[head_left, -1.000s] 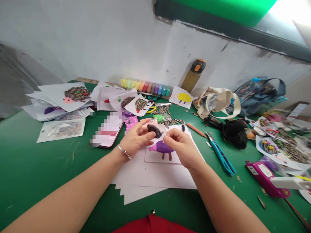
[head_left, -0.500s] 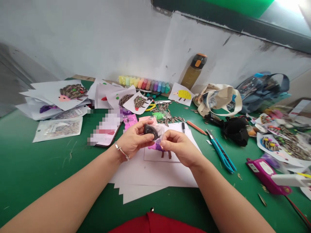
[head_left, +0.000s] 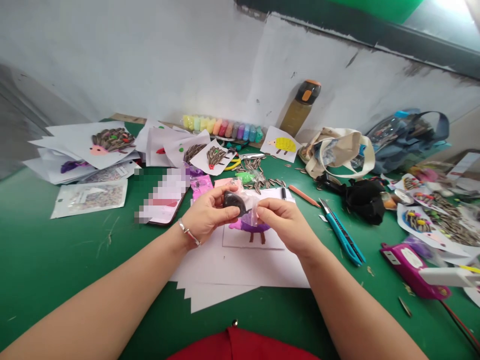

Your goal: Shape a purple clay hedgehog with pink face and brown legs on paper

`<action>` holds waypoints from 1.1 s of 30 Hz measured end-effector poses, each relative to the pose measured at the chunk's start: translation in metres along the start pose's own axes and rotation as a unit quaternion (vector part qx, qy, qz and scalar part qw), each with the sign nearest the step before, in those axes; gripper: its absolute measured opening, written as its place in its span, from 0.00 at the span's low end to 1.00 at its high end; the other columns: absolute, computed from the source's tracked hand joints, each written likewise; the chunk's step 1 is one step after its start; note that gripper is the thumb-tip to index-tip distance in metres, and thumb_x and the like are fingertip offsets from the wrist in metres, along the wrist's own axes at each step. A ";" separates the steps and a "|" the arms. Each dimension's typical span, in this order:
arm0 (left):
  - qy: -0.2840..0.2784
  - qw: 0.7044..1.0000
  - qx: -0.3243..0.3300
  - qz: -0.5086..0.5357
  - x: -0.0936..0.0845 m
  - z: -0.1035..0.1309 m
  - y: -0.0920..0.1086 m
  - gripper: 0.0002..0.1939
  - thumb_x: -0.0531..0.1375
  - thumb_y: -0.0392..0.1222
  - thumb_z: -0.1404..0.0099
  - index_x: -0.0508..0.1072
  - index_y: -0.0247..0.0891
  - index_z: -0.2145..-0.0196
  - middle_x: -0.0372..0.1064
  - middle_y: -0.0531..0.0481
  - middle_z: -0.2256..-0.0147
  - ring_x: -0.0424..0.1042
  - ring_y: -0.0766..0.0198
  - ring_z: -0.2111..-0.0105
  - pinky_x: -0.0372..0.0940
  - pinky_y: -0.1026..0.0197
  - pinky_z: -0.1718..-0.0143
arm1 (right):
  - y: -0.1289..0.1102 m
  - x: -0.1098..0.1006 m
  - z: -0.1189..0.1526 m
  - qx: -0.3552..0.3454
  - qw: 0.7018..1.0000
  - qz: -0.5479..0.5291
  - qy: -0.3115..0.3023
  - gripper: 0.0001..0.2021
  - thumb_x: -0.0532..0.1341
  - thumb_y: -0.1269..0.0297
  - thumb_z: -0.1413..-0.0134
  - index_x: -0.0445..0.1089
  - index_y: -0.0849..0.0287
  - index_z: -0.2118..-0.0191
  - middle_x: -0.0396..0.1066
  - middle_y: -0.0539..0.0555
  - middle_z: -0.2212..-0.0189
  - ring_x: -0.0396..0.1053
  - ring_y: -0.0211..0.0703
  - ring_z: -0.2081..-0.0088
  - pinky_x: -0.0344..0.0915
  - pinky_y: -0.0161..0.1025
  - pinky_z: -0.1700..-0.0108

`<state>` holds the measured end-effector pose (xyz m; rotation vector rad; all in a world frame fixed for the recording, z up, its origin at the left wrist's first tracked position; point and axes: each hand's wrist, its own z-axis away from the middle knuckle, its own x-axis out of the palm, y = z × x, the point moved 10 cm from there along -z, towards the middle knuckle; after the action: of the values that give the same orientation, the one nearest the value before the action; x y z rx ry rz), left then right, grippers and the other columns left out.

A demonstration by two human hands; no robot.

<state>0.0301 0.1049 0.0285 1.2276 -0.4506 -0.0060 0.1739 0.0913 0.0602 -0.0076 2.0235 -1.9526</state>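
Between the thumb and fingers of my left hand [head_left: 212, 212] is a packet of black modelling clay [head_left: 235, 201], in a clear plastic wrapper. My right hand [head_left: 279, 220] pinches the loose, see-through end of the wrapper [head_left: 254, 214]. Just beneath both hands lies a card with a purple and pink animal picture [head_left: 255, 227] that has brown legs. The card rests on a stack of white paper [head_left: 240, 270]. Beyond my left hand are a pink clay packet [head_left: 201, 186] and a peach one, partly hidden by the fingers.
A blue utility knife [head_left: 341, 232] and an orange stick [head_left: 304, 195] lie to the right. A purple glue-gun-like tool [head_left: 412, 270] is farther right. Sunflower seeds [head_left: 258, 172], coloured clay packets [head_left: 225, 129] and a bottle [head_left: 300, 107] are at the back. A phone [head_left: 167, 195] lies left.
My right hand has moved slightly to the right, away from the black clay, drawing the wrapper's end out. More of the purple picture shows. My left hand has barely moved.
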 end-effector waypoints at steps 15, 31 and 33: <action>0.019 0.999 -0.014 0.026 -0.003 -0.002 -0.004 0.25 0.72 0.37 0.51 0.75 0.40 0.54 0.71 0.45 0.54 0.71 0.58 0.56 0.70 0.57 0.59 | 0.027 0.015 0.003 0.140 0.957 -0.252 -0.024 0.08 0.66 0.63 0.51 0.73 0.57 0.63 0.72 0.48 0.71 0.72 0.38 0.72 0.67 0.38 0.67; 0.155 0.975 0.056 0.151 -0.060 -0.010 0.023 0.11 0.64 0.24 0.43 0.76 0.34 0.63 0.76 0.49 0.65 0.75 0.68 0.70 0.75 0.64 0.62 | 0.036 -0.007 -0.006 0.115 0.939 -0.319 0.052 0.04 0.61 0.75 0.63 0.71 0.61 0.81 0.69 0.51 0.72 0.65 0.34 0.75 0.61 0.35 0.71; 0.155 0.975 0.054 0.151 -0.060 -0.011 0.022 0.11 0.64 0.23 0.43 0.76 0.33 0.63 0.76 0.48 0.65 0.76 0.67 0.70 0.75 0.63 0.62 | 0.036 -0.008 -0.006 0.117 0.934 -0.331 0.061 0.04 0.61 0.75 0.63 0.71 0.62 0.81 0.69 0.51 0.73 0.64 0.34 0.76 0.60 0.35 0.72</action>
<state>-0.0256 0.1372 0.0255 1.2296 -0.3633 0.4682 0.1880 0.1014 0.0267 -0.5996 2.0127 -2.6430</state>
